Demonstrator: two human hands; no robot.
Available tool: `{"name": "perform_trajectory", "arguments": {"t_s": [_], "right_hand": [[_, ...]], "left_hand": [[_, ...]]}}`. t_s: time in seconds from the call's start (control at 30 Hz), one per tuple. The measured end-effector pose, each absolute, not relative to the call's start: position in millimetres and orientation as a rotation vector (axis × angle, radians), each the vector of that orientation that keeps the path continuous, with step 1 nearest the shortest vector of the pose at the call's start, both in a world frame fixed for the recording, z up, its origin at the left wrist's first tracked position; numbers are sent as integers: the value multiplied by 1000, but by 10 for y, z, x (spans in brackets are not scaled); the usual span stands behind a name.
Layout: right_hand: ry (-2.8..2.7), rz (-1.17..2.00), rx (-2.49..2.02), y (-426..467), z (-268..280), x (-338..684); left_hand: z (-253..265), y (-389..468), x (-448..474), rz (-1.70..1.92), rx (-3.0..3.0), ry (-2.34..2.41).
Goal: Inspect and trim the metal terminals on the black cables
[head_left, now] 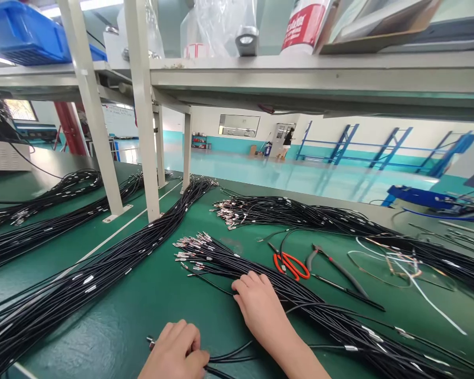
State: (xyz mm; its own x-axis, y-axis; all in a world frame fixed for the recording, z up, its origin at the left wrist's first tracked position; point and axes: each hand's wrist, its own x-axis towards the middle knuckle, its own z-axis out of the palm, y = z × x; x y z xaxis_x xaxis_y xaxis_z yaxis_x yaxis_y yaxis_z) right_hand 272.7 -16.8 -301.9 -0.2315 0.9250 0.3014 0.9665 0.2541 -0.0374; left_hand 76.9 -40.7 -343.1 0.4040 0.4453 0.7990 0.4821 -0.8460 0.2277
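My left hand [176,350] is closed around black cables [231,359] low in the view, with a metal cable end [150,342] poking out past its fingers on the left. To its right, my right hand [258,305] lies over the near edge of a bundle of black cables [316,310]. Its fingers curl down onto a cable at that edge, and the fingertips are partly hidden. The bundle's metal-tipped ends [193,247] fan out beyond this hand. Orange-handled scissors [290,265] and pliers [339,271] lie just behind the bundle.
More black cable bundles run along the left [114,250] and the back [300,210] of the green table [110,331]. White shelf posts [142,131] rise at the left, under a loaded shelf [260,79]. Loose wires [411,273] lie at the right. A person [287,141] stands far off.
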Motion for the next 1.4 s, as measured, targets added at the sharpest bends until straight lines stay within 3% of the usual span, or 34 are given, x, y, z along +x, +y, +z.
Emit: {"name": "perform_trajectory", "arguments": {"t_s": [0.13, 0.27, 0.33, 0.4, 0.5, 0.6, 0.7, 0.87, 0.93, 1.03, 1.4], "right_hand": [[-2155, -108, -1578, -230, -2941, 2736], [-2041, 18, -1442, -285, -2869, 2780], [-2012, 41, -1406, -291, -2868, 2792], [-2000, 52, -1386, -293, -2876, 2796], [-2026, 72, -1391, -305, -2874, 2799], [-2064, 148, -1444, -333, -2830, 2804], [-1944, 240, -1433, -370, -2739, 2807], [-1505, 466, -1399, -434, -2558, 2793], [-1413, 557, -1402, -450, -2510, 2786], [-1365, 657, -1408, -455, -2485, 2784], [-1346, 812, -1395, -437, -2517, 2817]], "left_hand": [[-3370, -358, 794, -1323, -2846, -899], [-3054, -262, 823, -872, -3243, -1819], [-2842, -160, 876, -1192, -3184, -2366], [-2672, -28, 953, -2010, -2884, -2706], [-2548, 158, 1093, -3040, -2321, -2554], [-2518, 245, 1236, -3247, -2352, -2312], [-2511, 203, 1357, -2947, -2799, -2178], [-2556, -6, 1490, -1654, -3368, -2134], [-2596, -67, 1519, -1392, -3387, -2023], [-2657, -98, 1539, -1338, -3336, -2008], [-2686, -72, 1536, -1677, -3176, -2241]]}}
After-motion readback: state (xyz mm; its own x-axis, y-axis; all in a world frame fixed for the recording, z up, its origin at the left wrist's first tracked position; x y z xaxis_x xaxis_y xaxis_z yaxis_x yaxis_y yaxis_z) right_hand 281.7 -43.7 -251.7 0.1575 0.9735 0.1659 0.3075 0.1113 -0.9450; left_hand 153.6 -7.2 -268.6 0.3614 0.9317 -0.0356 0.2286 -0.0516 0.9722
